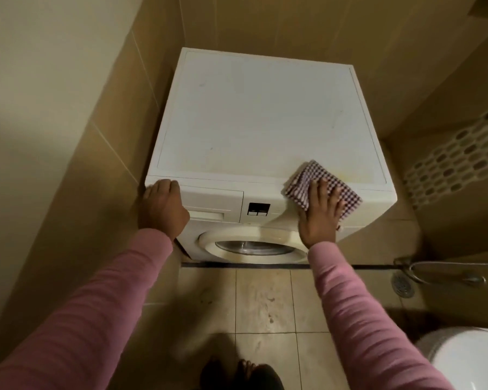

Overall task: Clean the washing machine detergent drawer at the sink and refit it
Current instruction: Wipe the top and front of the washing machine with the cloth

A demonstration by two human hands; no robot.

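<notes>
A white front-loading washing machine (259,119) stands in a tiled corner. Its detergent drawer (213,205) sits flush in the front panel at the upper left. My left hand (164,206) rests on the machine's front left top corner, fingers curled over the edge, just left of the drawer. My right hand (320,209) lies flat with fingers spread on a red-and-white checked cloth (310,178), pressing it onto the front right top edge. A small display with buttons (258,209) lies between my hands. The round door (254,246) is shut below.
Tan tiled walls close in the machine on the left and behind. A floor drain (403,284) and a hose with a metal fitting (440,274) lie at the right. A white toilet (468,358) fills the lower right corner. Beige floor tiles (262,302) stretch in front.
</notes>
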